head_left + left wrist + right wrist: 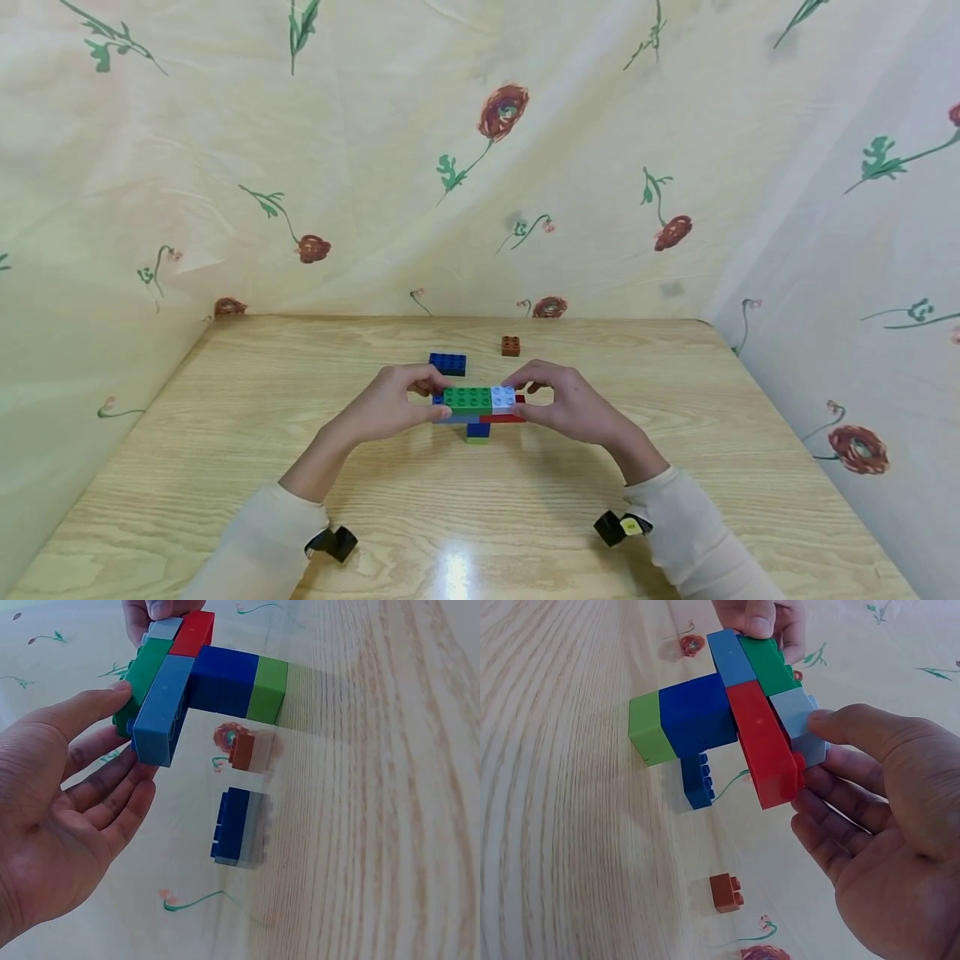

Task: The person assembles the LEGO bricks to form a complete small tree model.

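Both hands hold a T-shaped structure of toy building bricks from its two ends. The left hand [390, 406] pinches the left end of the green brick [468, 400], thumb on the near side and fingers behind. At the other end, the right hand [566, 404] pinches the pale blue brick [503, 400] between thumb and fingers. Under these top bricks lie a medium blue brick [159, 712] and a red brick [763, 739], end to end. A dark blue stem [694, 716] runs down from their middle to a lime green brick [651, 727] at the bottom.
A loose dark blue brick [447, 364] lies on the wooden table [247, 400] behind the left hand. Farther back and to the right is a small orange-brown brick [511, 346]. Flower-patterned cloth [375, 167] hangs behind the table and at both sides.
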### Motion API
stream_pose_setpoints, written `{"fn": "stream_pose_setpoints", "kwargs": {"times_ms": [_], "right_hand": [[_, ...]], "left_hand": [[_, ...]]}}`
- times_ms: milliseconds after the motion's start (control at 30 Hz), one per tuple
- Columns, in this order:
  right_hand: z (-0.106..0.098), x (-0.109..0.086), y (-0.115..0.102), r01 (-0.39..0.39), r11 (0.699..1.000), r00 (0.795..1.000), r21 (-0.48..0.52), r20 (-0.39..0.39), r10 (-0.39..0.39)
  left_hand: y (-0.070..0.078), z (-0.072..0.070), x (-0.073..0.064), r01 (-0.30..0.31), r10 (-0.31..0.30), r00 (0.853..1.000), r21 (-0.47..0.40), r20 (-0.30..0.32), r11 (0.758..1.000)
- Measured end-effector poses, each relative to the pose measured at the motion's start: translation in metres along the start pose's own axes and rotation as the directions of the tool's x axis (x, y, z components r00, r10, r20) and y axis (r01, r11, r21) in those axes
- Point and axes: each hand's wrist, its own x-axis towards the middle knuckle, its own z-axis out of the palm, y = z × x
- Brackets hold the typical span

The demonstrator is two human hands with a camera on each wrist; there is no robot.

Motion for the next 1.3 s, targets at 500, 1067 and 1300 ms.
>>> {"fn": "stream_pose_setpoints", "kwargs": {"times_ms": [500,1067,1300], "right_hand": [[0.005,0.0,0.006,0.009,1.0,1.0,0.027,-0.02,-0.008],[0.012,-0.003,0.007,0.045,0.999,0.996,0.011,-0.08,-0.044],[0.01,-0.003,0.006,0.034,0.999,0.997,0.019,-0.067,-0.033]], "left_hand": [[-0.001,0.001,0.0,0.002,-0.002,1.0,-0.003,-0.007,1.0],[0.0,0.001,-0.001,0.011,-0.011,1.0,-0.017,-0.005,1.0],[0.001,0.001,-0.001,0.01,-0.011,1.0,-0.01,-0.005,1.0]]}}
